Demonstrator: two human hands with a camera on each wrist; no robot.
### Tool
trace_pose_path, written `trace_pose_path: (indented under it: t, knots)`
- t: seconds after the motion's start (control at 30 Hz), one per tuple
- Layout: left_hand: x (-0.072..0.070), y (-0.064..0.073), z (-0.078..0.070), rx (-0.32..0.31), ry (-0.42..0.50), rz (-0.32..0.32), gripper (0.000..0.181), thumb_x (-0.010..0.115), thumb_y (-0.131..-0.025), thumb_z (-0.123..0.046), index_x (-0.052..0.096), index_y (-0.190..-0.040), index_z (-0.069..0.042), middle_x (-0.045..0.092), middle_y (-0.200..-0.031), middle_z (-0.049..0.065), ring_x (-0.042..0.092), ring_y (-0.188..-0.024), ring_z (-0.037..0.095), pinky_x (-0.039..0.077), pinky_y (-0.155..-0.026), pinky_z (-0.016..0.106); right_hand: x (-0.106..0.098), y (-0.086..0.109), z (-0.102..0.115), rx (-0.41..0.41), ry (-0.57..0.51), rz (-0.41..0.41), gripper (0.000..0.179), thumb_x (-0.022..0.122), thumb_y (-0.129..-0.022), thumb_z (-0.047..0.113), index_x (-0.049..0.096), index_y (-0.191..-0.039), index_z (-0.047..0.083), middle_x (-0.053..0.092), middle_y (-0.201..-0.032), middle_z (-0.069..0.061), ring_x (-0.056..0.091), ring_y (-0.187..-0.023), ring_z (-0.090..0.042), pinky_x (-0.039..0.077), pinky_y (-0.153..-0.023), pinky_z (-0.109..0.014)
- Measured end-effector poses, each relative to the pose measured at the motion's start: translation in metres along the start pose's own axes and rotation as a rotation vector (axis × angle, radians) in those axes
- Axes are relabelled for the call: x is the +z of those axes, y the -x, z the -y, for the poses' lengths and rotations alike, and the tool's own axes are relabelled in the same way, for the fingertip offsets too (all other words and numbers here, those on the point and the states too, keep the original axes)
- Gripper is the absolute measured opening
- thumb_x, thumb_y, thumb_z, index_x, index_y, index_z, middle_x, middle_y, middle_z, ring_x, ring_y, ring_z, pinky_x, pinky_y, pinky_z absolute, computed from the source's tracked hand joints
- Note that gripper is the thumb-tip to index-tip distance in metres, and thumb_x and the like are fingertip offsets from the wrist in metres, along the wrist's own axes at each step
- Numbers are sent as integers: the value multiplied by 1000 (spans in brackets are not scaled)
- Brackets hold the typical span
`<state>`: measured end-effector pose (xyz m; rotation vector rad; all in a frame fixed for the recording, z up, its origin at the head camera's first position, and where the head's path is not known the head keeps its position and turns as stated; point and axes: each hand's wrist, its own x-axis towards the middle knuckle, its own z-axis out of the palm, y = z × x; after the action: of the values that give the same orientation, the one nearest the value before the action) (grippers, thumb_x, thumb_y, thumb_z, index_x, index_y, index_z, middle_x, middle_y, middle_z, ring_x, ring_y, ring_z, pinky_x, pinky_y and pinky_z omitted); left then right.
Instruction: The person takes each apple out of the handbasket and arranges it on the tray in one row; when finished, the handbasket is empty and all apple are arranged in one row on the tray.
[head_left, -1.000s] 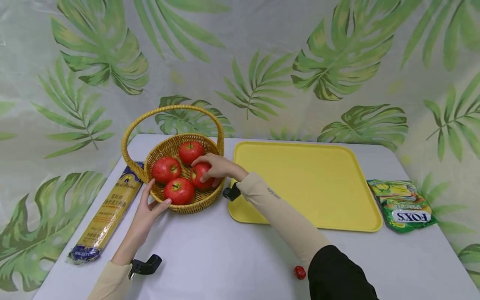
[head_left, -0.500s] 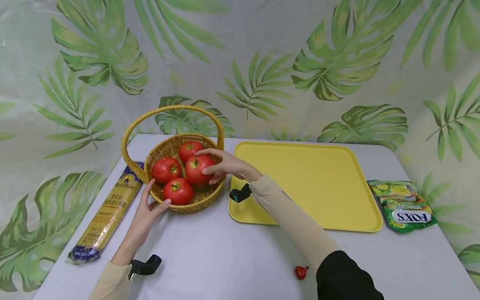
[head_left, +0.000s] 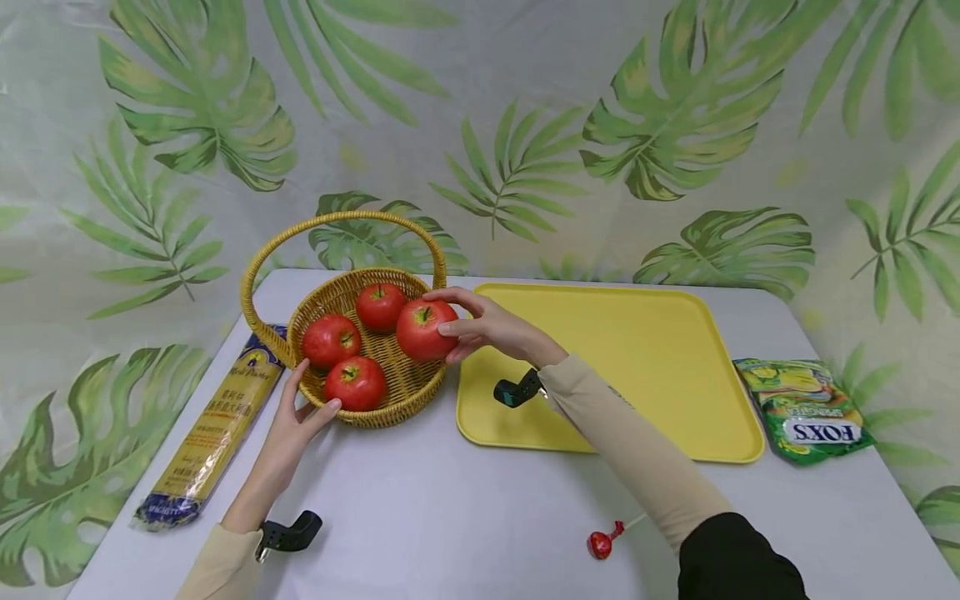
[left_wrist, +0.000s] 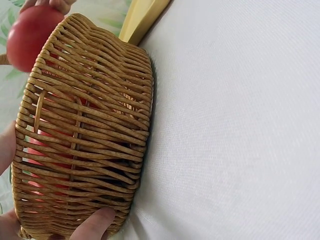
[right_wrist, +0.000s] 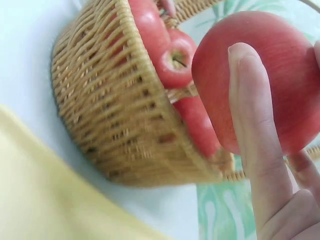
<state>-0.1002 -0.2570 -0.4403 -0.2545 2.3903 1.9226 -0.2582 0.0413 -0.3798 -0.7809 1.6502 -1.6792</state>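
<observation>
My right hand (head_left: 498, 327) grips a red apple (head_left: 426, 332) between thumb and fingers, raised above the right rim of the wicker basket (head_left: 397, 413). The right wrist view shows the held apple (right_wrist: 270, 75) higher than the basket's rim. Three other red apples lie inside the basket, one at the back (head_left: 381, 305), one at the left (head_left: 330, 340) and one at the front (head_left: 356, 383). My left hand (head_left: 300, 417) holds the basket's front left rim, thumb over the edge and fingers against the woven side (left_wrist: 85, 150).
Right of the basket lies a yellow tray (head_left: 600, 375). A spaghetti packet (head_left: 213, 425) is at the left, partly behind the basket. A green FOX'S bag (head_left: 806, 410) sits past the tray. Near the front is a red lollipop (head_left: 600, 544). The basket's tall handle (head_left: 345, 215) arches over it.
My right hand has lifted the apple from the basket's right side and moved it up and right to the rim. The left hand stays on the basket. More of the lollipop shows.
</observation>
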Motion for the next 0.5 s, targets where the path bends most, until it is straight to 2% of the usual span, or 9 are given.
trace_pose_path:
  t: [0.07,0.17,0.3,0.5]
  knots:
    - [0,0,1,-2,-1,2,83,57,-97,-23,-3,-155,-27,-13,-158,7,11,-138,49,20,-106,62,-7,8,1,-9,-1,-16,50,60,-94,12,44,-141,19,34,-144,-3,66,-76,-44,55,-71,-50]
    - [-1,0,1,-5,-2,3,82,56,-97,-23,-3,-155,-27,-14,-158,7,11,-138,49,20,-106,62,-18,20,0,-10,-4,-50,51,59,-94,11,44,-142,18,34,-144,-4,66,-76,-41,53,-73,-54]
    - [-1,0,2,-7,-2,5,82,56,-97,-23,-3,-155,-27,-14,-158,7,10,-138,49,21,-106,62,-34,34,-7,13,-26,-107,52,58,-94,9,42,-142,16,34,-145,-6,65,-80,-45,46,-80,-61]
    - [-1,0,1,-7,2,8,82,56,-98,-22,-3,-155,-26,-14,-158,7,10,-138,49,21,-106,61,-52,51,-23,59,-46,-183,53,57,-95,9,38,-144,14,35,-143,-12,64,-83,-47,46,-83,-60]
